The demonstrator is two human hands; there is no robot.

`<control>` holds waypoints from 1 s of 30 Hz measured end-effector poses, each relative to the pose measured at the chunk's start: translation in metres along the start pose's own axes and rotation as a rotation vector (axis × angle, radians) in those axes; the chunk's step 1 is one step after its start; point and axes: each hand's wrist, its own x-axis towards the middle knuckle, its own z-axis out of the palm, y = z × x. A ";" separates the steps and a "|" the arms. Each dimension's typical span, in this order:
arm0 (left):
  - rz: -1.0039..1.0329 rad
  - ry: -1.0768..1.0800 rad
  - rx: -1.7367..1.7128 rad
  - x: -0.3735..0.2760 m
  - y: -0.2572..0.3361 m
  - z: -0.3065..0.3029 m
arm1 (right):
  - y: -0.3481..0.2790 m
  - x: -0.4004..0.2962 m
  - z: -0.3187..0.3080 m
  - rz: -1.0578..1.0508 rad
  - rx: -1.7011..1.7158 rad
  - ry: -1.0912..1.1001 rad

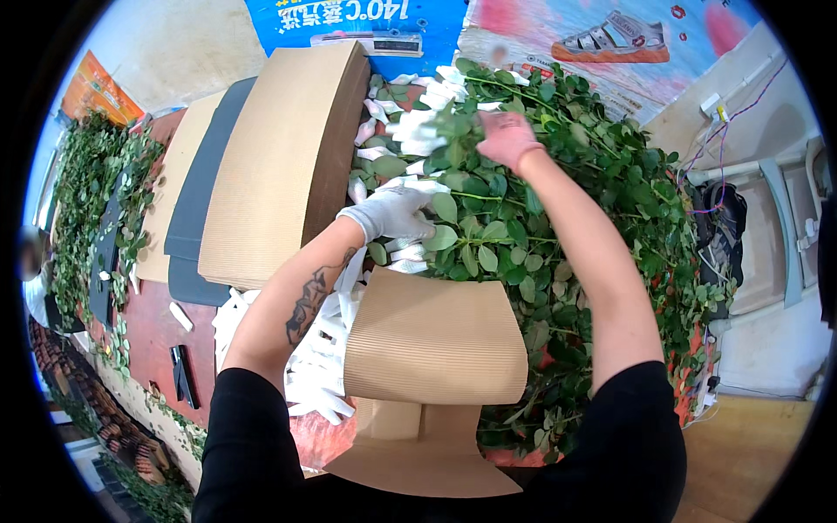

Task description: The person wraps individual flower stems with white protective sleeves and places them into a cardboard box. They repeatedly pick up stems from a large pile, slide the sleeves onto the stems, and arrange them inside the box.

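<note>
My left hand (396,210), in a pale grey knit glove, reaches among white-netted flower buds (409,252) beside the tall stack of corrugated cardboard (261,157); its fingertips are partly hidden, and any hold is unclear. My right hand (507,138), in a pink glove, is over leafy green stems (523,252) near a blurred cluster of white-netted buds (418,133); whether it grips a stem cannot be made out. In front of me, a curved corrugated cardboard sheet (435,337) lies next to a pile of white strips (314,376).
Dark grey sheets (209,176) lean left of the cardboard stack. A black stapler-like tool (184,376) and a small white piece (181,316) lie on the red tabletop (147,320). More foliage (85,189) is at far left, near a partly visible person (36,281). A chair (778,229) stands right.
</note>
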 end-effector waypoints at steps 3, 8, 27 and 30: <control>-0.002 0.082 0.113 -0.001 0.013 -0.007 | 0.023 -0.034 -0.030 -0.058 0.254 0.315; 0.029 0.120 0.158 0.006 0.021 -0.020 | 0.068 -0.100 -0.087 -0.053 0.407 0.590; 0.514 0.171 -1.459 0.038 0.142 -0.042 | 0.075 -0.175 -0.077 -0.095 0.431 0.741; 0.527 0.238 -1.354 0.049 0.148 -0.046 | 0.073 -0.190 -0.078 -0.213 0.499 0.733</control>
